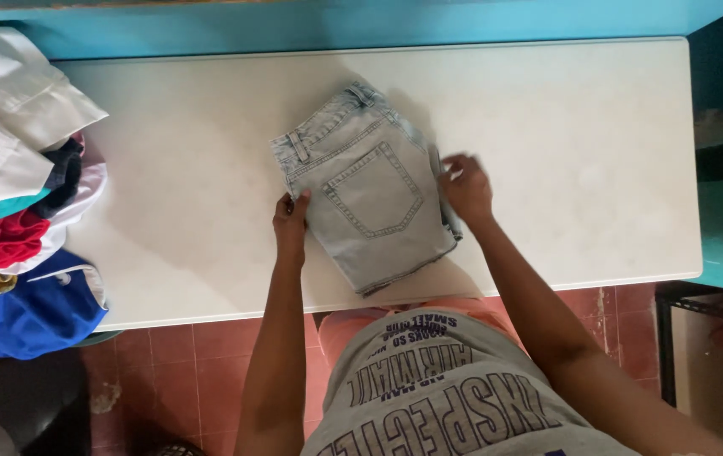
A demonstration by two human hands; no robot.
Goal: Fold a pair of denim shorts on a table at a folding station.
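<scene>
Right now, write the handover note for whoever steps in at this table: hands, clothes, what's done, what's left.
Left hand: open, fingertips pressing the left edge of the folded jeans.
Right hand: fingers pinching the jeans' right edge; grip looks light.
Jeans: pale denim, folded into a compact rectangle, back pocket up, lying tilted near the middle of the white table.
Done: the jeans look folded, both hands squaring the edges.
Left: a heap of mixed clothes, white, red, blue and dark pieces, sits unfolded at the table's left end.

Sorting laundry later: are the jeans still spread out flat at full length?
No, the jeans lie folded into a compact bundle between both hands.
</scene>
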